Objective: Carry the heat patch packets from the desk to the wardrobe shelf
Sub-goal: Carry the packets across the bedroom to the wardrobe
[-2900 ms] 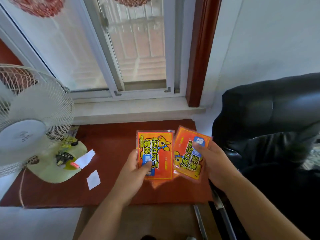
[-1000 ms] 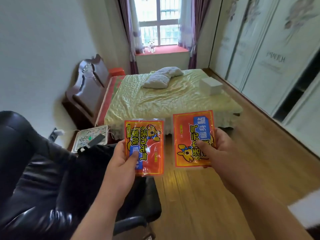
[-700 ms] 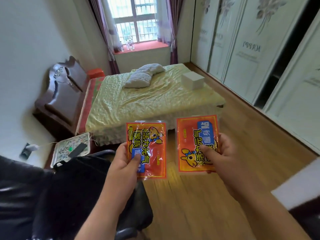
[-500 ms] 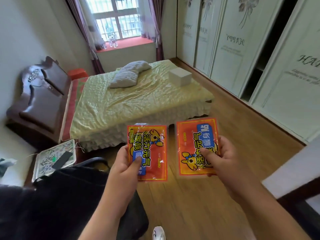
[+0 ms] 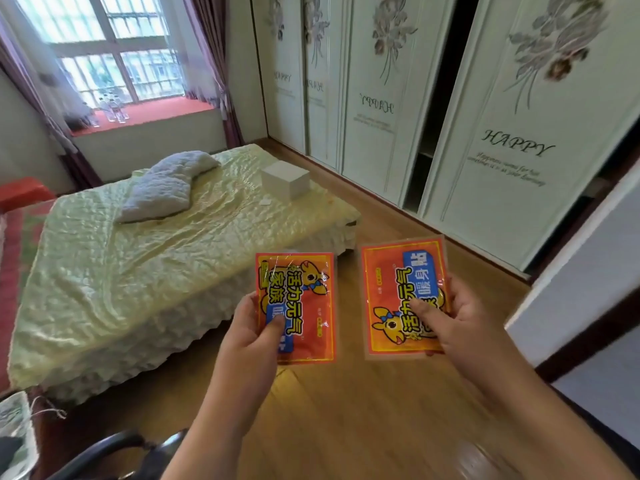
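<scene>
Wardrobe (image 5: 512, 140) nearer, both packets (image 5: 298, 306) upright, long axes vertical

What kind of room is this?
Most likely a bedroom. There is a bed with a pale green quilted cover, a rumpled grey pillow on it, and a white sliding-door wardrobe printed with flowers along the wall.

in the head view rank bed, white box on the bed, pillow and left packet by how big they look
1. bed
2. pillow and left packet: look alike; the packet is nearer the camera
3. white box
</scene>
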A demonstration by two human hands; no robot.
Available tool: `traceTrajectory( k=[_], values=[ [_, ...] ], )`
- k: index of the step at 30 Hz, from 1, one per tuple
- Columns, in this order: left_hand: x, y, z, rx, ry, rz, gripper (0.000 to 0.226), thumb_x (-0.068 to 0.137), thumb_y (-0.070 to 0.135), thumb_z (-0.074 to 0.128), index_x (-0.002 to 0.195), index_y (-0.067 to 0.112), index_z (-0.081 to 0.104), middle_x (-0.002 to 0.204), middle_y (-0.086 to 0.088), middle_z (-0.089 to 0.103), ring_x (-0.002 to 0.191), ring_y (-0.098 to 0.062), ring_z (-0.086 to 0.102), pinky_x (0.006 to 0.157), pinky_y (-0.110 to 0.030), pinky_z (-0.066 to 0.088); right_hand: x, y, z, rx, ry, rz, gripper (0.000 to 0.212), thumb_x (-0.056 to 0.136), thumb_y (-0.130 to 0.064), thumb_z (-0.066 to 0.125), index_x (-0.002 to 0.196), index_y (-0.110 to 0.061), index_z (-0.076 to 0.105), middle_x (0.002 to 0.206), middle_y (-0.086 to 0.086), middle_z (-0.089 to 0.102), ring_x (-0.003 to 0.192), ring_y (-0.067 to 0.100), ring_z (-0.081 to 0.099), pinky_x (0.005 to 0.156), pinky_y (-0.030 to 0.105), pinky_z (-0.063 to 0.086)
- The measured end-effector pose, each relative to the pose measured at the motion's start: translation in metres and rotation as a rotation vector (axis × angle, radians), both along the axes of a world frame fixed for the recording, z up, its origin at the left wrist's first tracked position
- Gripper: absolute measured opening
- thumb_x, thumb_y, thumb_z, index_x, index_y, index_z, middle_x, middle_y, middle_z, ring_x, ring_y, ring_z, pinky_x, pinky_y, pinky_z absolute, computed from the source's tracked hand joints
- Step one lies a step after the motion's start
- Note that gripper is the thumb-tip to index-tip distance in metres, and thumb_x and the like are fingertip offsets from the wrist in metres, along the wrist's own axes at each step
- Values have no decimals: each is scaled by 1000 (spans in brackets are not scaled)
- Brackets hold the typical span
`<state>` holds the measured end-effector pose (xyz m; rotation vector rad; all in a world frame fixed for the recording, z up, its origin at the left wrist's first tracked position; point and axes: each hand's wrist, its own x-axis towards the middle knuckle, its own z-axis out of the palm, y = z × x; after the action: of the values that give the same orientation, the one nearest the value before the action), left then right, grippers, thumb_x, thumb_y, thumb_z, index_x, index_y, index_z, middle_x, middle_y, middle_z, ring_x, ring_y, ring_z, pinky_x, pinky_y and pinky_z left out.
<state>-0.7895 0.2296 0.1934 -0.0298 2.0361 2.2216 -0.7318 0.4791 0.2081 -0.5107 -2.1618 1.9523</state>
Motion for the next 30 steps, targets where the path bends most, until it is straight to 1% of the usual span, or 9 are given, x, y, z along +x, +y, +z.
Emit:
traceTrajectory(
  k=[4,5,9,14,19,23,25,27,30],
  values=[
    [-39,13,-8,-36,8,-47,32,103,1,51,112,29,64,103,3,79,85,-7,74,63,-20,56,-16,6,-10,7,-17,-62,20,100,-20,67,115,-33,63,100,-8,82,85,12,80,73,32,62],
    [-45,17,-9,-48,5,-59,32,102,1,51,113,29,64,103,4,79,86,-7,74,65,-21,56,-20,9,-11,-5,-20,-80,20,100,-18,67,114,-32,63,100,-7,82,85,13,80,74,33,62],
    [-70,32,-16,-67,-23,-120,30,102,1,51,114,26,63,104,1,79,87,-8,74,64,-21,57,-45,27,-18,-43,-24,-156,23,99,-17,69,116,-31,64,103,-5,82,91,19,81,86,46,63],
    [-112,60,-28,-124,-31,-75,31,102,2,53,118,26,63,106,3,78,93,-12,74,70,-24,57,-95,66,-37,-56,-35,-172,23,99,-18,70,118,-30,65,104,-4,82,92,18,80,90,50,62],
    [-155,106,-25,-150,-45,-56,28,103,4,53,121,22,63,109,0,78,99,-21,75,77,-33,57,-155,115,-48,-103,-26,-155,21,99,-15,69,114,-30,65,97,-11,82,85,13,80,83,45,62],
    [-195,152,-11,-127,-24,-34,26,103,2,52,118,20,63,110,-6,78,99,-23,73,82,-38,58,-204,162,-40,-115,-25,-112,23,99,-18,69,117,-31,64,98,-9,82,85,14,81,80,44,63],
    [-213,173,-6,-115,2,-13,26,102,1,52,113,22,64,106,-4,78,93,-19,74,77,-34,59,-226,184,-33,-113,-18,-100,22,99,-18,69,116,-31,64,99,-6,82,85,15,81,78,43,63],
    [-227,191,-4,-96,5,1,26,102,2,52,112,22,64,102,-1,79,87,-14,75,69,-26,58,-245,202,-28,-122,-14,-84,22,100,-18,68,117,-31,64,101,-4,82,85,15,81,72,38,62],
    [-246,215,-6,-82,-20,13,24,102,3,53,115,20,63,103,-2,79,87,-14,76,66,-25,58,-266,226,-24,-115,-15,-81,25,100,-20,67,123,-30,63,103,-4,82,87,15,81,72,36,61]
  ],
)
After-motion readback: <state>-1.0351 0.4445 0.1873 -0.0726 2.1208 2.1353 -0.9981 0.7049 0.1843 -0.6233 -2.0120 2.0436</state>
